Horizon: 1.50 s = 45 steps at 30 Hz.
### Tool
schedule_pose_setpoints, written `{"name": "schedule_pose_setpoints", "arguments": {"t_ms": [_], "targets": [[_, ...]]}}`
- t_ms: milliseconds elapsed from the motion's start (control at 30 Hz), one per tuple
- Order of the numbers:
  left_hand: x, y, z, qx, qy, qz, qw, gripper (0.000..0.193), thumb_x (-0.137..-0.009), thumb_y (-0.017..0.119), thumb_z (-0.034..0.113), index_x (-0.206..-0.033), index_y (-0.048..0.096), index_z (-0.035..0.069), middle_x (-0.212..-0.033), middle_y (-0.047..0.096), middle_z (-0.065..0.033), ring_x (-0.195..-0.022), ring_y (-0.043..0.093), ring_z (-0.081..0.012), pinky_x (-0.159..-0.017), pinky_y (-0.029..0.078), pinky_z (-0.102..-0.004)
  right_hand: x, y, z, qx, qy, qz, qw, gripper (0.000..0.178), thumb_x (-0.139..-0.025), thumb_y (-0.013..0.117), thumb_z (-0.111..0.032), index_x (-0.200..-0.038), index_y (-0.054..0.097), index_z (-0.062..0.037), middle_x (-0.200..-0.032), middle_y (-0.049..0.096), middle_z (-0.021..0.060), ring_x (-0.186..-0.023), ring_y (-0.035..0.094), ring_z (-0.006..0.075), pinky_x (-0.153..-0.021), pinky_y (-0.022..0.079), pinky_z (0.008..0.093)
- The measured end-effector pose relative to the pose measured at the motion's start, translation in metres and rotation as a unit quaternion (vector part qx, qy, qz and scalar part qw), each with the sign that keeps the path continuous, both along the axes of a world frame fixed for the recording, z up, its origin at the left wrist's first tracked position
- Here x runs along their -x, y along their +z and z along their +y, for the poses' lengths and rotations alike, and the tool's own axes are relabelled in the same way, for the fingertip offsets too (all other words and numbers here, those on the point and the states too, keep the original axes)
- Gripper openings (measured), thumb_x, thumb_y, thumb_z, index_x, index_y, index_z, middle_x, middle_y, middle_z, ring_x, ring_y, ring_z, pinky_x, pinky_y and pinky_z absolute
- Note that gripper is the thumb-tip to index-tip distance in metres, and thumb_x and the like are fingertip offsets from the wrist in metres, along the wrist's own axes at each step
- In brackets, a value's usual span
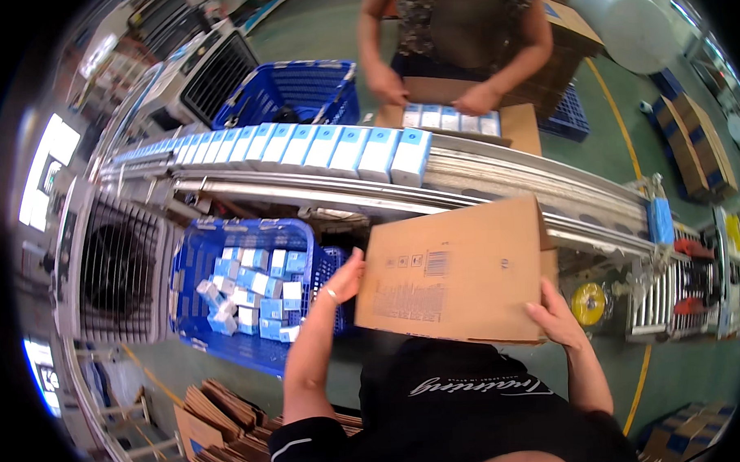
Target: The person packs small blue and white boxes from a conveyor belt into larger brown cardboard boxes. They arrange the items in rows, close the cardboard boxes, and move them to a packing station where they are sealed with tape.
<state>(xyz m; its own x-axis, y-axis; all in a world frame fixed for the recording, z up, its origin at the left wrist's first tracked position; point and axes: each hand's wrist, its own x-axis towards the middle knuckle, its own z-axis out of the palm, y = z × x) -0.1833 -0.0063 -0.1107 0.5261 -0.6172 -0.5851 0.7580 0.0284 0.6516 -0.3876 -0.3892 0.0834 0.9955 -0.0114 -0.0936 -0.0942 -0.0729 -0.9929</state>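
A brown cardboard box (469,268) is held up in front of my body, one printed side facing me. My left hand (349,276) presses on its left end, and my right hand (556,316) grips the lower right edge with the thumb on the printed side. Fingers behind the box are partly hidden. Beyond it runs a metal conveyor (498,173), carrying a long row of upright blue-and-white small cartons (347,152). To the left of my left arm is a blue plastic basket (203,339) with loose blue-and-white cartons (258,284) in it.
Across the conveyor a co-worker's hands (478,99) are at an open cardboard box (520,132) holding several cartons. Another blue basket (324,78) stands behind the conveyor. Flattened cardboard (222,423) is stacked at lower left. A roller conveyor (654,307) and yellow tape roll (588,303) are at right.
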Motion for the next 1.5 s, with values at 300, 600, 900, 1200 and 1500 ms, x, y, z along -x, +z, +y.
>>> {"name": "schedule_pose_setpoints", "arguments": {"t_ms": [300,600,900,1200,1500], "targets": [[0.048,0.076,-0.174,-0.339,-0.060,-0.388,0.855,0.057,-0.090,0.048,0.039,-0.131,0.040,0.000,-0.121,0.053,-0.0254,-0.116,0.049,-0.0363,-0.097,0.038,-0.0383,-0.071,-0.101,0.117,0.330,0.233,0.068,0.912,0.045,-0.087,0.053,-0.034,-0.109,0.047,0.0043,-0.081,0.061,0.0242,-0.079,0.059,0.0420,-0.073,0.048,0.0476],[0.021,0.025,-0.111,-0.122,-0.048,-0.315,0.940,0.038,-0.090,0.055,0.019,-0.121,0.051,-0.003,-0.112,0.061,-0.0131,-0.106,0.057,-0.0213,-0.088,0.045,-0.0353,0.017,-0.077,-0.138,0.703,0.118,0.004,0.702,0.067,-0.076,0.065,-0.031,-0.129,0.040,0.0019,-0.140,0.032,0.0215,-0.133,0.023,0.0399,-0.110,0.017,0.0498],[0.035,0.000,-0.177,-0.646,-0.190,-0.415,0.612,0.080,-0.080,0.061,0.050,-0.135,0.031,0.000,-0.133,0.040,-0.0272,-0.116,0.047,-0.0400,-0.093,0.043,-0.0439,-0.009,-0.233,-0.124,0.433,-0.285,0.060,0.853,0.073,-0.077,0.062,-0.015,-0.137,0.025,0.0031,-0.137,0.036,0.0231,-0.128,0.032,0.0401,-0.107,0.025,0.0440],[0.022,-0.051,-0.181,-0.456,-0.137,-0.385,0.791,0.052,-0.084,0.055,0.024,-0.128,0.040,-0.001,-0.109,0.057,-0.0281,-0.102,0.055,-0.0404,-0.089,0.044,-0.0447,-0.013,-0.242,-0.139,0.169,-0.213,0.084,0.959,0.063,-0.079,0.051,0.005,-0.137,0.028,-0.0040,-0.123,0.051,0.0175,-0.115,0.050,0.0276,-0.098,0.038,0.0335],[0.047,-0.046,-0.186,-0.467,-0.088,-0.417,0.775,0.048,-0.083,0.056,0.022,-0.121,0.037,-0.002,-0.113,0.051,-0.0304,-0.106,0.051,-0.0429,-0.089,0.044,-0.0465,-0.019,-0.188,-0.149,0.489,-0.096,0.278,0.821,0.070,-0.083,0.062,-0.018,-0.139,0.024,0.0019,-0.132,0.042,0.0256,-0.122,0.043,0.0371,-0.103,0.035,0.0393]]}}
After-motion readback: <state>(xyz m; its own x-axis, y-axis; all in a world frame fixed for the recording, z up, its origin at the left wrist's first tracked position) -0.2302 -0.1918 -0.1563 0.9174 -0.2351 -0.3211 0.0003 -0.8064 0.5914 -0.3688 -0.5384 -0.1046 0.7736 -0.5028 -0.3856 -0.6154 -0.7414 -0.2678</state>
